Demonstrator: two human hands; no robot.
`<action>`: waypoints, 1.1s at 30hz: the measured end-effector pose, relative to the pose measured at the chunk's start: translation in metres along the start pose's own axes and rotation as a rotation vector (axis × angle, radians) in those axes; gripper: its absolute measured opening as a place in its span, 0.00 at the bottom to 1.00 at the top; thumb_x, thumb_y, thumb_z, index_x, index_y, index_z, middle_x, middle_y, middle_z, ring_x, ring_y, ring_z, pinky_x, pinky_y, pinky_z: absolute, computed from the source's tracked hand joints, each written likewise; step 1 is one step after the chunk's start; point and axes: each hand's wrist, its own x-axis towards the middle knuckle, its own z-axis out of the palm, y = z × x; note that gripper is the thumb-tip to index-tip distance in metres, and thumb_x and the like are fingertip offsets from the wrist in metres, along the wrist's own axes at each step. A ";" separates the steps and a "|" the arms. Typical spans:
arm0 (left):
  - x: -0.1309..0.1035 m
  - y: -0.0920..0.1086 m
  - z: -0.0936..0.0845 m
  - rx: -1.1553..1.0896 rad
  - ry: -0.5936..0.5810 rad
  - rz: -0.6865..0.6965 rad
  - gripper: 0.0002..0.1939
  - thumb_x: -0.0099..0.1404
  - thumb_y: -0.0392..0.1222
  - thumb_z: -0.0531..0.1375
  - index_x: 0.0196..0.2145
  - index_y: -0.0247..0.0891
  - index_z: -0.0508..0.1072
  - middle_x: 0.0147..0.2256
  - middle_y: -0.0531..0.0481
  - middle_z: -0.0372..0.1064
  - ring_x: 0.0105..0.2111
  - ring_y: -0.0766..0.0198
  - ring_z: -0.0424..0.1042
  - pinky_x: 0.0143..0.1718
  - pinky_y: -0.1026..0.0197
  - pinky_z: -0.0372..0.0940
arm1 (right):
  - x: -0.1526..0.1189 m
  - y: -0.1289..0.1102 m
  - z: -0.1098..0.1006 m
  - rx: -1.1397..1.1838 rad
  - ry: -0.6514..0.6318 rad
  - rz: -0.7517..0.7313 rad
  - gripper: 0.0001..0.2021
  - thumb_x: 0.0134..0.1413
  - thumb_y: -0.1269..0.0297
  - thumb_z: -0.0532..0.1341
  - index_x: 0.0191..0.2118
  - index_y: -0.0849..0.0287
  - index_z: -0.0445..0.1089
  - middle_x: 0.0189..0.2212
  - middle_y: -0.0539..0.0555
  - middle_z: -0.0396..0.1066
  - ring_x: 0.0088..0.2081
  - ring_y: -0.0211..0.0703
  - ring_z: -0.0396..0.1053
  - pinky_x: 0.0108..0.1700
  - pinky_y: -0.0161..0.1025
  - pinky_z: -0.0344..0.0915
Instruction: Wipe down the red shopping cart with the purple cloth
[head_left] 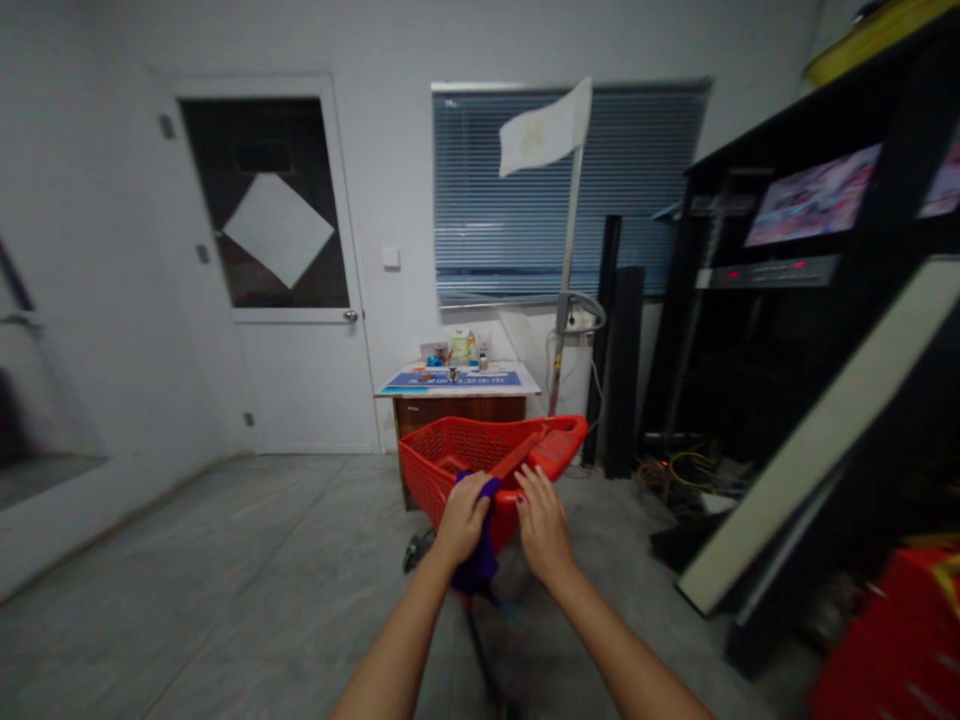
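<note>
In front of me stands a red plastic shopping cart [439,450] on wheels, with a perforated basket and a red seat flap near the handle side. A purple cloth [480,560] hangs over its near left edge. My left hand [463,515] is closed around the upper part of this cloth, against the cart's rim. With fingers stretched and slightly apart, my right hand [544,522] rests at the near red rim, right of the cloth. Blur hides how firmly its fingertips touch.
Behind the cart is a small desk [390,386] with bottles and small items on it. A flag [544,130] on a pole rises beside it. On the right lean long panels [817,450] near a dark rack with screens and tangled cables [694,470]. A white door [300,385] is at left.
</note>
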 end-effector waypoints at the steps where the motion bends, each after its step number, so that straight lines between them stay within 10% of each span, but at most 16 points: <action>1: 0.000 -0.004 -0.002 -0.001 0.008 -0.023 0.20 0.71 0.47 0.48 0.56 0.40 0.68 0.56 0.42 0.67 0.57 0.54 0.64 0.60 0.42 0.55 | 0.000 -0.001 0.001 -0.006 0.003 0.000 0.21 0.68 0.61 0.44 0.60 0.57 0.62 0.60 0.57 0.63 0.64 0.48 0.54 0.62 0.53 0.55; 33: 0.000 -0.008 -0.007 -0.076 -0.013 0.061 0.23 0.72 0.53 0.47 0.55 0.39 0.69 0.54 0.41 0.68 0.56 0.53 0.65 0.60 0.43 0.55 | 0.007 0.006 -0.009 -0.196 -0.057 -0.120 0.24 0.67 0.61 0.45 0.66 0.55 0.53 0.63 0.56 0.59 0.65 0.46 0.52 0.61 0.48 0.55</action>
